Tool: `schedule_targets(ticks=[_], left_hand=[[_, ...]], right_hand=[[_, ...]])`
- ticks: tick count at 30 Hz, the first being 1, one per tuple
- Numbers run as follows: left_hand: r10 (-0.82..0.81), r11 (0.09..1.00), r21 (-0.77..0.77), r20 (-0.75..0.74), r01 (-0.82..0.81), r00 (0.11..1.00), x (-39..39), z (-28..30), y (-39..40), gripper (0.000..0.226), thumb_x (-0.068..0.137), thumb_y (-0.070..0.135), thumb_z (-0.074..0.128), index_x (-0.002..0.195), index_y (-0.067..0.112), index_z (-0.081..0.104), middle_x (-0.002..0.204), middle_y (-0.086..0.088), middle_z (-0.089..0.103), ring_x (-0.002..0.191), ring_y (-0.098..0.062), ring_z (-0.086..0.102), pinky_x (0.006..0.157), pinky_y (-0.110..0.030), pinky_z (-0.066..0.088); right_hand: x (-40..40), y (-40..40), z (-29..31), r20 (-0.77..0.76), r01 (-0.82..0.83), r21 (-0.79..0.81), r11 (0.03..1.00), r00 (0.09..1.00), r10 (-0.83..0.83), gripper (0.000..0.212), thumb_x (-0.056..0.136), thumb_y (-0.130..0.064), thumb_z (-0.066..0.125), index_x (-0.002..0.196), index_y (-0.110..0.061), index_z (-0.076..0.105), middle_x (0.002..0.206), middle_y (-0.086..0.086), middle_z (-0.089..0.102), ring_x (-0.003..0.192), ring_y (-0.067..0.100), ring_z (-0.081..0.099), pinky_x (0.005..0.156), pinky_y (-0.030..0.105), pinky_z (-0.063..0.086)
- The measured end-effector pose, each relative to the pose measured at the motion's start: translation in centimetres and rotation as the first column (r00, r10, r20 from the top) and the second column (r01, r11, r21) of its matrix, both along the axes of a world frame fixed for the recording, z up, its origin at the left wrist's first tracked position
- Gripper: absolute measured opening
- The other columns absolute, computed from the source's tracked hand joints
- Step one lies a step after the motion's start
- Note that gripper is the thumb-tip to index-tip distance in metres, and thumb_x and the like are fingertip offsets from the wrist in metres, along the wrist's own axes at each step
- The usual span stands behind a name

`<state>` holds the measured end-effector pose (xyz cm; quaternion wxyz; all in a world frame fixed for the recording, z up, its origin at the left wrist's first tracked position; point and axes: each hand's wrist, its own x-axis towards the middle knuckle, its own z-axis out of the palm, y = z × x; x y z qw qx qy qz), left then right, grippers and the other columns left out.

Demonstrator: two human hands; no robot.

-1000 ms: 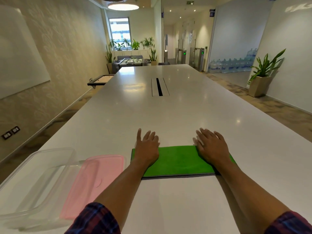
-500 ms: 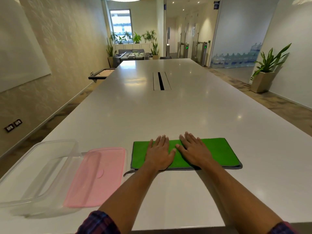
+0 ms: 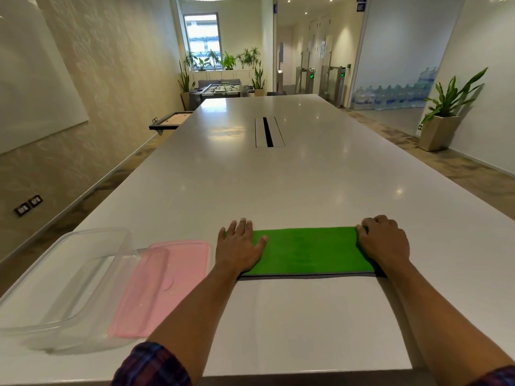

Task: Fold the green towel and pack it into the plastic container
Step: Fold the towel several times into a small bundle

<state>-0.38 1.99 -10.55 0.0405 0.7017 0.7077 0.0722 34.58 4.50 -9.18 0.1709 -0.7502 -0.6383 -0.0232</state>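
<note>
green towel (image 3: 306,250): lying flat on the desk (image 3: 292,185) as a long folded strip, just right of the pink lid (image 3: 164,282). left hand (image 3: 241,247) is resting palm-down on the towel's left end, fingers straight and spread. right hand (image 3: 384,243) is sitting at the towel's right end, fingers curled over that edge, apparently pinching it.

plastic container (image 3: 60,282): standing open left of the towel, beyond the lid, which is leaning partly into it.

risks, as judgement: the layers may be sliding out of line if the right end is lifted while the left hand is pressing lightly; the lid may be blocking the container's mouth at packing.

unclear: the right fingertips and the towel's corners are hiding under the hands; layer count is not showing; the container's near-left corner is cut off.
</note>
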Motion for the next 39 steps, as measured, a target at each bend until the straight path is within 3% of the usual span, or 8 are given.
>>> schedule_targets(ticks=[5, 11, 15, 21, 25, 29, 34, 39], left_hand=[[0.002, 1.000, 0.001, 0.007, -0.002, 1.000, -0.1, 0.0, 0.0, 0.083, 0.096, 0.070, 0.012, 0.162, 0.021, 0.010, 0.171, 0.000, 0.007, 0.157, -0.021, 0.003, 0.126, -0.049, 0.001], [0.008, 1.000, -0.009, -0.009, -0.008, 1.000, 0.0, 0.0, 0.0, 0.082, 0.096, 0.070, 0.013, 0.162, 0.021, 0.010, 0.171, 0.000, 0.005, 0.157, -0.022, 0.002, 0.126, -0.050, 0.002], [0.005, 1.000, -0.006, -0.006, -0.005, 1.000, 0.1, 0.2, -0.1, 0.082, 0.097, 0.069, 0.013, 0.162, 0.021, 0.009, 0.171, 0.000, 0.005, 0.157, -0.022, 0.002, 0.126, -0.050, 0.002], [0.002, 1.000, -0.006, -0.008, -0.002, 1.000, 0.2, 0.4, -0.1, 0.081, 0.097, 0.068, 0.014, 0.162, 0.020, 0.011, 0.171, -0.002, 0.006, 0.157, -0.023, 0.003, 0.126, -0.050, 0.002], [0.013, 0.999, 0.048, -0.002, -0.013, 1.000, 0.3, 0.5, -0.4, 0.080, 0.098, 0.067, 0.019, 0.161, 0.017, 0.020, 0.169, -0.007, 0.014, 0.157, -0.024, 0.008, 0.126, -0.051, 0.000], [0.007, 0.992, 0.128, 0.032, -0.011, 0.999, 0.6, 0.6, -0.8, 0.073, 0.099, 0.062, 0.028, 0.155, 0.015, 0.034, 0.165, -0.012, 0.027, 0.155, -0.025, 0.017, 0.126, -0.052, 0.001], [-0.012, 0.974, 0.225, 0.148, -0.021, 0.989, 0.5, 0.8, -1.2, 0.058, 0.100, 0.052, 0.040, 0.141, 0.014, 0.051, 0.150, -0.013, 0.049, 0.144, -0.027, 0.039, 0.124, -0.051, 0.016], [0.070, 0.978, 0.122, 0.568, -0.168, 0.820, 0.0, 2.4, -0.9, 0.034, 0.100, 0.033, 0.048, 0.125, 0.015, 0.061, 0.132, -0.012, 0.058, 0.119, -0.028, 0.056, 0.099, -0.040, 0.045]], right_hand=[[1.4, 0.4, 2.5, -0.163, 0.018, -0.180, 0.984, 0.986, -0.048, 0.036, 0.088, -0.053, 0.066, 0.106, -0.022, 0.067, 0.111, 0.006, 0.063, 0.108, 0.031, 0.059, 0.083, 0.040, 0.048], [2.4, 0.8, 4.3, -0.325, -0.016, -0.334, 0.942, 0.940, -0.099, 0.050, 0.069, -0.048, 0.089, 0.057, -0.013, 0.056, 0.058, 0.006, 0.054, 0.061, 0.026, 0.056, 0.059, 0.033, 0.036], [1.1, 0.2, 4.6, -0.353, 0.019, -0.261, 0.965, 0.929, -0.114, 0.037, 0.072, -0.039, 0.085, 0.063, -0.015, 0.058, 0.066, 0.006, 0.061, 0.071, 0.029, 0.063, 0.060, 0.032, 0.040], [-3.7, -0.4, 5.5, -0.297, -0.009, -0.146, 0.989, 0.954, -0.035, 0.036, 0.076, -0.029, 0.070, 0.105, -0.018, 0.052, 0.095, 0.005, 0.062, 0.090, 0.030, 0.062, 0.077, 0.037, 0.051], [-7.0, 0.2, 6.6, -0.340, -0.116, -0.179, 0.977, 0.939, 0.049, 0.031, 0.076, -0.023, 0.070, 0.104, -0.017, 0.058, 0.100, 0.008, 0.066, 0.092, 0.031, 0.064, 0.076, 0.038, 0.054], [-10.5, 0.3, 7.0, -0.577, -0.277, -0.182, 0.943, 0.807, 0.125, 0.021, 0.075, -0.011, 0.075, 0.095, -0.012, 0.068, 0.084, 0.010, 0.068, 0.076, 0.031, 0.072, 0.065, 0.045, 0.065], [-14.6, 0.0, 6.9, -0.724, -0.419, -0.098, 0.903, 0.652, 0.224, 0.009, 0.077, -0.010, 0.078, 0.085, -0.015, 0.076, 0.068, 0.003, 0.068, 0.058, 0.018, 0.067, 0.046, 0.023, 0.053], [-17.2, -0.4, 6.9, -0.889, -0.512, -0.023, 0.859, 0.403, 0.216, 0.004, 0.083, -0.013, 0.080, 0.084, -0.010, 0.080, 0.061, -0.004, 0.071, 0.057, 0.010, 0.069, 0.052, 0.021, 0.055]])
